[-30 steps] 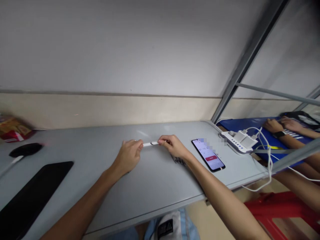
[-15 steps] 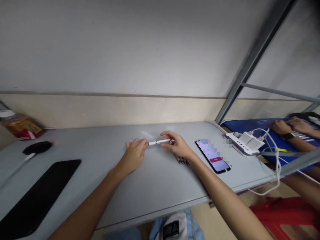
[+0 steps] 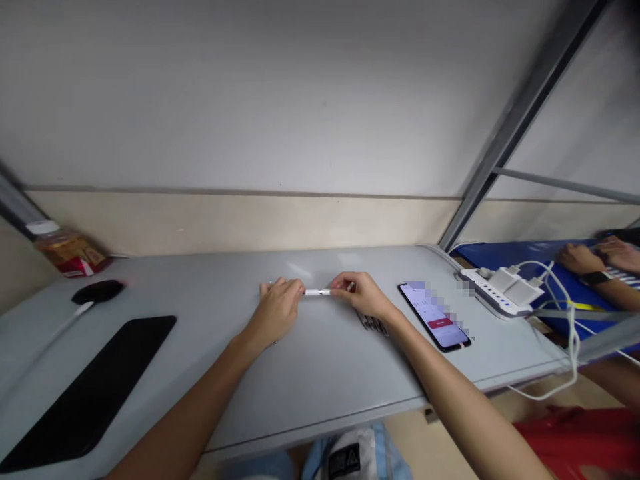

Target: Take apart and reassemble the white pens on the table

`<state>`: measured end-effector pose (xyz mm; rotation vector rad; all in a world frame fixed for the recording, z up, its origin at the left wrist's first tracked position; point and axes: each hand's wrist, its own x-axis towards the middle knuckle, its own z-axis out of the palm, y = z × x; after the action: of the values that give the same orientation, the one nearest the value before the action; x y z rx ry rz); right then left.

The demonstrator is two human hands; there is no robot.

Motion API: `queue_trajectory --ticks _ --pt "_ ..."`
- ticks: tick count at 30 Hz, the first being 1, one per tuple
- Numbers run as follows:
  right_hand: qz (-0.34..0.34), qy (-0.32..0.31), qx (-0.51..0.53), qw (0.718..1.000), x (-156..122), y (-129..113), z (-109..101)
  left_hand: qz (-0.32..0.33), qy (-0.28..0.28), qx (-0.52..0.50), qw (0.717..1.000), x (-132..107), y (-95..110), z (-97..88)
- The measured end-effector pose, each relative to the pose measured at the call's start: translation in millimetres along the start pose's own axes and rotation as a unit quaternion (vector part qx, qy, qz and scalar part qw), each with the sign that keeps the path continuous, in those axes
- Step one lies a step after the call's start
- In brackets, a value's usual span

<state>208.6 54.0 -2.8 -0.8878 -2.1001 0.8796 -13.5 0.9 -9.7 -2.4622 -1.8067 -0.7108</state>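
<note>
A slim white pen [image 3: 317, 292] spans the gap between my two hands, low over the grey desk. My left hand [image 3: 280, 305] is closed around its left end, and the curled fingers hide that end. On the other end, my right hand [image 3: 357, 293] pinches it between thumb and fingertips; a bit of white shows past the fingers. Just below my right wrist lie several small dark pieces [image 3: 373, 325], partly covered by the forearm and too small to name. A tiny dark thing shows beside my left wrist.
A lit phone [image 3: 435, 317] lies to the right, near a white power strip [image 3: 495, 292] with plugs and cables. At left are a black mat [image 3: 95, 393], a round black charger [image 3: 97, 291] and a bottle [image 3: 70, 252]. Another person's hands [image 3: 580, 259] rest over a blue surface.
My right hand's raised fingers have closed onto the pen, and less of the pen shows between the hands. The whole view has shifted slightly, so things sit further right.
</note>
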Motion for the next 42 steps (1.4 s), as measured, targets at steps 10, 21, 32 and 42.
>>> queue_trajectory --ticks 10,21,32,42 --pt "-0.025 -0.010 -0.038 0.999 -0.6 -2.0 -0.2 -0.020 -0.008 -0.020 1.000 1.3 -1.8 2.7" --pt "-0.093 0.083 -0.179 0.976 2.2 8.6 -4.8 -0.025 -0.011 -0.047 0.999 1.5 -0.1 -1.3" --pt "-0.066 0.111 -0.240 0.962 0.5 20.9 -24.0 -0.033 0.000 -0.027 0.999 3.5 -6.2 0.2" --pt "-0.129 0.070 -0.154 0.977 1.5 6.5 -4.0 -0.030 -0.019 -0.038 0.999 0.1 0.2 4.4"
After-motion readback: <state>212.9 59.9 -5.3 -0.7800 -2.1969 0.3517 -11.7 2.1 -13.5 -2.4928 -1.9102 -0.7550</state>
